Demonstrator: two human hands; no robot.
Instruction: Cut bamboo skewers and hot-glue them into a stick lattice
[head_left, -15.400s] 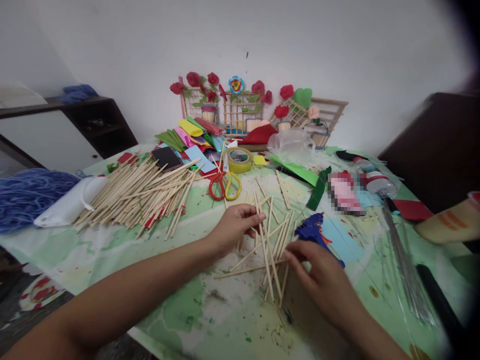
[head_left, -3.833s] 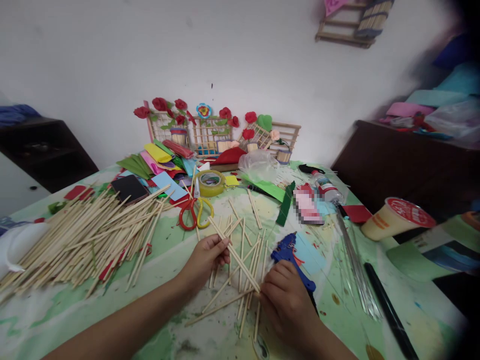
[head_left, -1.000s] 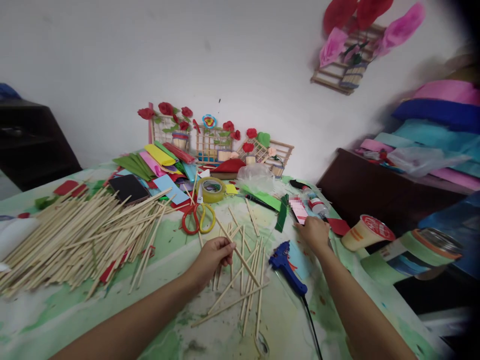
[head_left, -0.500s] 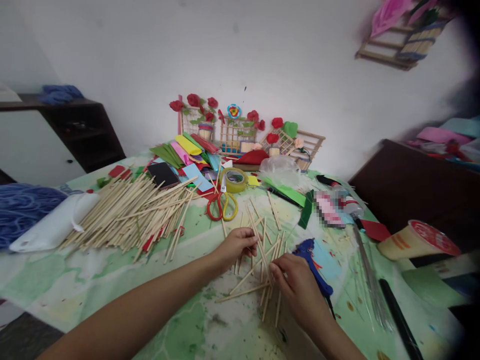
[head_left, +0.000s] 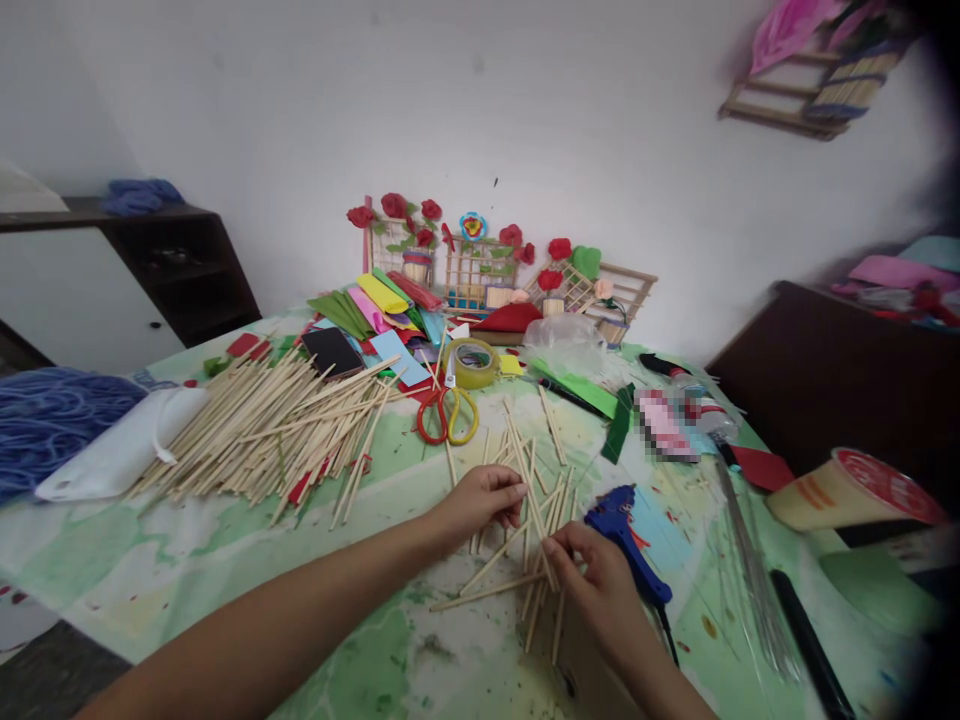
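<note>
Thin wooden sticks (head_left: 538,515) lie crossed in a loose group at the middle of the table, between my two hands. My left hand (head_left: 487,500) comes from the left, thumb and fingers closed on the upper part of a slanting wooden stick. Lower down, at the right of the group, my right hand (head_left: 600,580) pinches near the lower end of what looks like the same stick; a second one may lie along it. Beside my right hand rests a blue glue gun (head_left: 630,545). Scissors (head_left: 448,410) with red and yellow handles lie beyond my left hand.
At left is a big heap of wooden sticks (head_left: 255,430), beside a white glue-bottle-like object (head_left: 120,445) and blue cord (head_left: 60,420). Tape (head_left: 472,362), coloured paper (head_left: 379,295) and small flower-decorated frames (head_left: 469,270) stand farther back. A cup (head_left: 832,495) and wires (head_left: 750,570) are at right.
The view has shifted slightly, moving the scene a little right and down. My right hand's fingers have opened out slightly around the stick; both hands stay near the same sticks.
</note>
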